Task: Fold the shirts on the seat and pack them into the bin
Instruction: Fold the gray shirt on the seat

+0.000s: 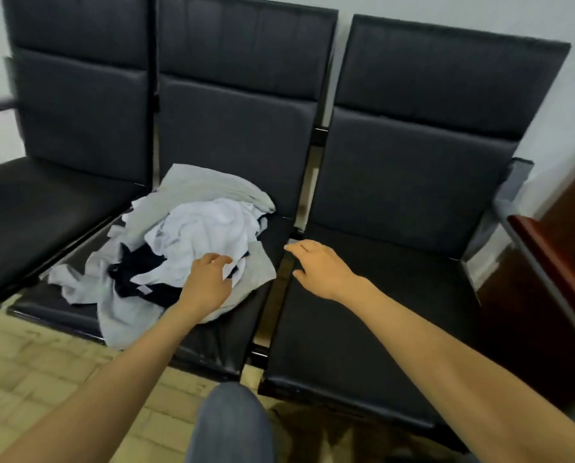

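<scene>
A crumpled heap of shirts lies on the middle black seat (212, 332): a grey shirt (209, 188) at the bottom and back, a white shirt (209, 228) on top, a dark navy one (139, 272) tangled in the front. My left hand (209, 282) reaches onto the heap's right side, fingers curled at the white shirt's edge; whether it grips the cloth I cannot tell. My right hand (319, 265) hovers over the gap between the middle and right seats, fingers relaxed and holding nothing. No bin is in view.
Three joined black padded seats stand against a pale wall. The left seat (39, 208) and right seat (372, 312) carry nothing. A dark red wooden cabinet (553, 262) stands at the right beside a metal armrest (513, 208). The floor is tiled (39, 362); my knee (232, 426) is below.
</scene>
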A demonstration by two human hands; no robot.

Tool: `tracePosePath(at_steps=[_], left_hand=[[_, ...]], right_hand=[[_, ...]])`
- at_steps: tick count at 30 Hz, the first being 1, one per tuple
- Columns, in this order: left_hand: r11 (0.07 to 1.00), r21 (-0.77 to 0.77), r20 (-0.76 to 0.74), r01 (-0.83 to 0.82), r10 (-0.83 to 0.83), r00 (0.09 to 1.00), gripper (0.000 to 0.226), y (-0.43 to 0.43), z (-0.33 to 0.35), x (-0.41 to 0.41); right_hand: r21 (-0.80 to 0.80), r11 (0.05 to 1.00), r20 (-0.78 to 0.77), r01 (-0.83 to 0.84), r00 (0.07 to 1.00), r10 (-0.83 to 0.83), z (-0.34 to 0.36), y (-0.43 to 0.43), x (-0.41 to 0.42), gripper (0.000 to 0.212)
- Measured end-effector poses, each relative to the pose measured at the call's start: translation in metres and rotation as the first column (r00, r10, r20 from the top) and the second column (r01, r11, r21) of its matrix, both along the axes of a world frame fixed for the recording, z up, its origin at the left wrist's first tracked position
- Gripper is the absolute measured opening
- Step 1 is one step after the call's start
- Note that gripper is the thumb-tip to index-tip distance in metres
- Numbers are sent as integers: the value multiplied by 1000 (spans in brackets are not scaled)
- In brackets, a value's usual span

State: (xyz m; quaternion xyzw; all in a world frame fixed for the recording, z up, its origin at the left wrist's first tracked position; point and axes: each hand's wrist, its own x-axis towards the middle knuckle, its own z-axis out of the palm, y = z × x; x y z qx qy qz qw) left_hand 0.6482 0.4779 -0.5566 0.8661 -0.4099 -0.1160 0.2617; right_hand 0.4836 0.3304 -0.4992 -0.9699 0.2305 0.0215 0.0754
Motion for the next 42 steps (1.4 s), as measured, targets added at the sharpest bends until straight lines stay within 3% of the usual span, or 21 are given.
tracePosePath(at_steps=[4, 10, 14, 17, 21, 24, 26, 28, 31, 33, 37, 42], left_hand=[[987, 46, 30, -154, 153, 988, 56, 5, -19, 45], [967, 73, -27, -244, 246, 969, 57, 0, -51, 87], [953, -84, -94, -290, 282, 955, 65, -12, -64, 98], [905, -225, -43, -362, 362, 931, 69, -23, -62, 118], [913, -280, 103, -296, 336, 936, 50, -38, -53, 153], [911, -296, -1, -287, 300, 954, 54, -51, -44, 171], [906, -267, -54, -328, 325, 944, 60, -57, -43, 185], [907, -165, -32, -388, 388, 921, 57, -57, -47, 203], [900, 23, 207, -435, 421, 883, 27, -50, -54, 229], [888, -19, 246, -459, 449, 859, 27, -42, -56, 238], [824, -354, 77, -443, 498, 864, 19, -38, -45, 229], [752, -528, -226, -395, 324, 919, 16, -44, -5, 192]], right_hand=[[37, 995, -23, -89, 996, 89, -24, -5, 66, 56], [172, 985, 1, -28, 1000, 28, -55, -9, 134, 54], [308, 951, 16, 34, 999, -40, -81, -8, 160, 63], [355, 934, 99, 36, 992, -76, -90, -11, 178, 69], [304, 952, 238, 32, 965, -108, -85, -26, 213, 61], [279, 960, 315, -10, 945, -82, -72, -39, 240, 57], [321, 946, 262, -54, 964, -34, -70, -43, 257, 56], [347, 935, 110, -75, 993, 39, -77, -42, 268, 54], [350, 935, -39, -56, 997, 74, -95, -36, 269, 53], [379, 925, -35, -34, 998, 51, -98, -35, 266, 52], [545, 838, 10, 6, 1000, -14, -86, -31, 257, 53], [650, 759, 201, 46, 952, -230, -62, -16, 242, 51]])
